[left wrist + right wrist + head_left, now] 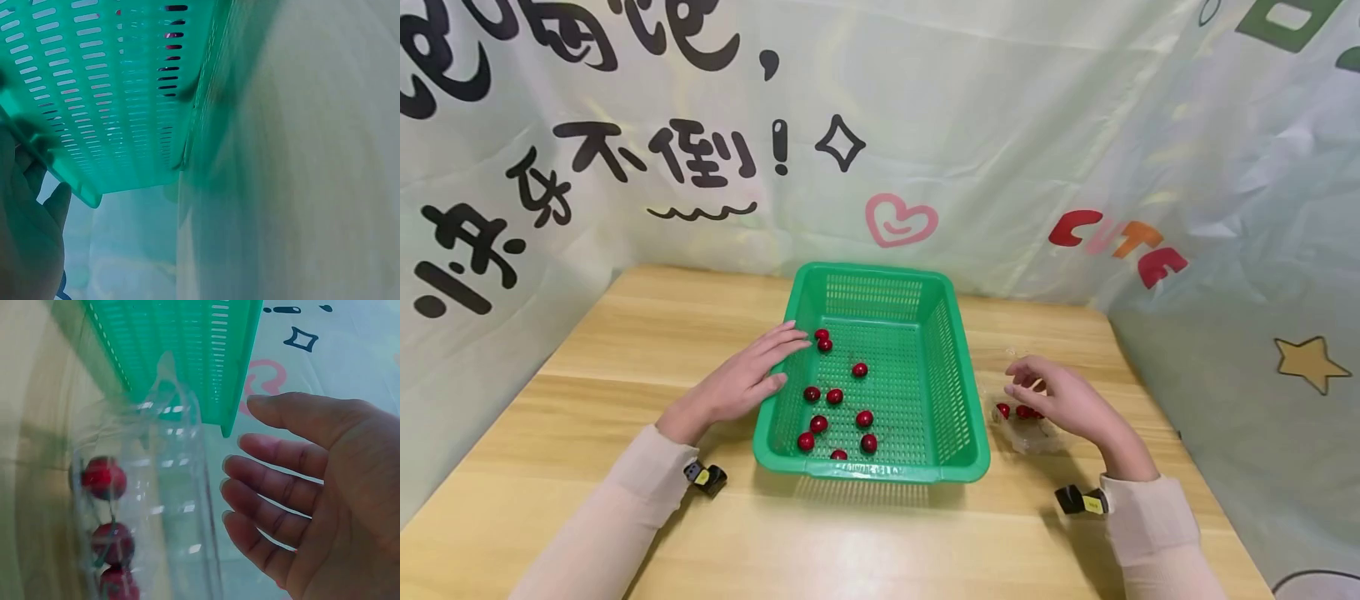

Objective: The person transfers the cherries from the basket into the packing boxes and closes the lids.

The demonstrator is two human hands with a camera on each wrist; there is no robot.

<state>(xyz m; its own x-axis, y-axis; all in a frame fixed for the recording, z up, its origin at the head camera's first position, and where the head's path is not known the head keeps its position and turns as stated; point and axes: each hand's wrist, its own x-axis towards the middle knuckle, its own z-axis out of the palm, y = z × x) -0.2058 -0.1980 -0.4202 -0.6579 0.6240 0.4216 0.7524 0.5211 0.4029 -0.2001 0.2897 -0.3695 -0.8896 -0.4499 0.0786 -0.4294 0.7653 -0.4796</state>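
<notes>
A green slotted plastic basket (958, 392) stands on the wooden table, with several red cherries (835, 397) on its floor. My left hand (752, 379) rests on the basket's left rim with straight fingers reaching over the edge; the basket's wall (106, 94) fills the left wrist view. My right hand (1060, 396) hovers with loosely bent fingers over a clear plastic clamshell box (1030, 429) right of the basket. Three red cherries (105, 478) lie in that box (169, 506), and the right hand's fingers (275, 456) are spread above it, holding nothing.
The wooden table (625, 350) is bounded by a printed cloth backdrop (925, 125) at the back and both sides. Bare tabletop lies left of the basket and along the front edge.
</notes>
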